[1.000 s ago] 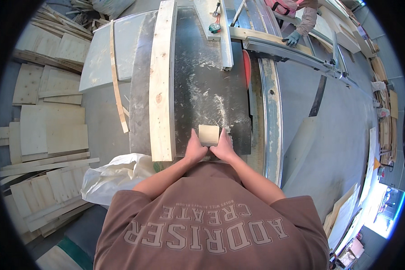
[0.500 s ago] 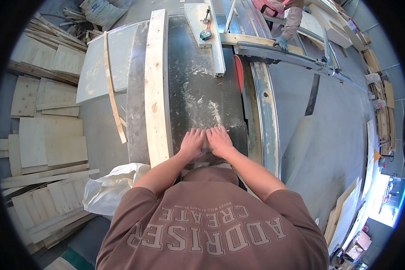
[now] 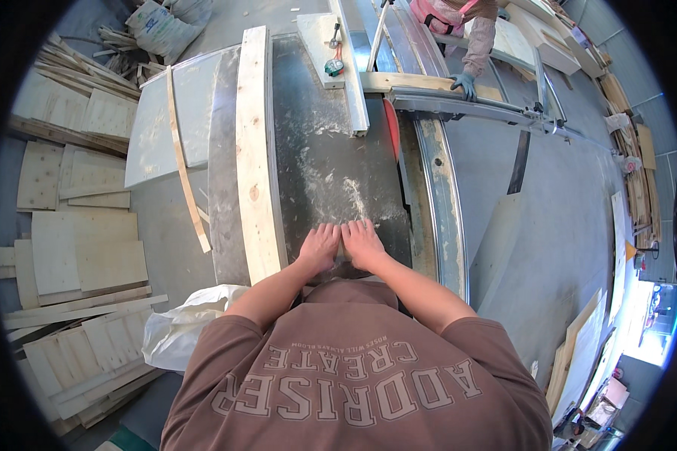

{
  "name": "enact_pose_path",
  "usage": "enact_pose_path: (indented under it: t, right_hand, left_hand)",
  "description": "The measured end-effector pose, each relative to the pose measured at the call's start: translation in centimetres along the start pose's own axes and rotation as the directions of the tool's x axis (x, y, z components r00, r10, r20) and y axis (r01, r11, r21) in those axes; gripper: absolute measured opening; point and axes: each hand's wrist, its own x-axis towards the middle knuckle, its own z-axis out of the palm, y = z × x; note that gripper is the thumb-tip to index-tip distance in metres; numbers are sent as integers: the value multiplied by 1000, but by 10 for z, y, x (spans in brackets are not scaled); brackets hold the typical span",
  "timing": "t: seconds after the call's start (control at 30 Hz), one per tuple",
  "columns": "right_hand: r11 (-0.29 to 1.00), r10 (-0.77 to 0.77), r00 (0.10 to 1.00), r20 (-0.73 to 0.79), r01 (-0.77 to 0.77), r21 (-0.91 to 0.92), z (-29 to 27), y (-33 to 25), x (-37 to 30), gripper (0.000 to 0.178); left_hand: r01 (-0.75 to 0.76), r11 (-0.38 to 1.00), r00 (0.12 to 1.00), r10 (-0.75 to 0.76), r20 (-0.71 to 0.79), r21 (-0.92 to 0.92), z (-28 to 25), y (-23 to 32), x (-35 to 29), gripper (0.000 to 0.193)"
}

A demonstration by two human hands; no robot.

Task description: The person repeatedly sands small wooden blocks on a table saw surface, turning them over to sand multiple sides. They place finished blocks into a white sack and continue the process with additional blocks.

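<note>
My left hand [image 3: 320, 246] and my right hand [image 3: 361, 244] rest side by side at the near end of a dark saw table [image 3: 308, 128]. Their fingers lie forward on its surface, thumbs close together, and no object shows in either hand. Ahead of the fingertips is a patch of pale sawdust [image 3: 351, 192]. A long pale wooden beam [image 3: 254, 158] lies left of my left hand, apart from it. Beyond my right hand, a red curved part [image 3: 392, 129] stands in the slot, beside a long metal rail [image 3: 438, 161].
A co-worker's gloved hand [image 3: 465, 84] rests on a board [image 3: 406, 81] at a metal crossbar [image 3: 459, 104]. A metal bar [image 3: 353, 98] and a red-and-green tool [image 3: 334, 66] sit at the far end. A white bag [image 3: 180, 331] and stacked boards [image 3: 83, 252] are at left.
The view has shifted slightly, so the table and beam appear a little lower and further left. Both my hands stay resting in the same place on the table.
</note>
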Motion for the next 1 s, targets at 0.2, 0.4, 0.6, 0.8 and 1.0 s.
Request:
enact_pose_path:
  t: [0.2,0.4,0.6,0.8,1.0]
  right_hand:
    - [998,-7,1000,13,6,61,0,2,1,66]
    - [993,-9,1000,-24,12,113,5,5,2,67]
    - [988,0,996,85,-13,153,1,6,5,79]
    - [776,270,962,45,-245,582,-11,-2,-24,113]
    - [-267,271,883,383,-314,911,32,-19,-25,61]
  left_hand:
    - [-20,1000,1000,20,-4,20,1,0,3,46]
    - [-55,998,998,55,-12,23,1,-2,6,46]
    - [-20,999,1000,19,-12,-43,-3,-2,5,70]
    - [231,781,938,-336,-79,-580,-6,11,-36,117]
    - [263,-94,927,-250,279,-960,40,4,-36,87]
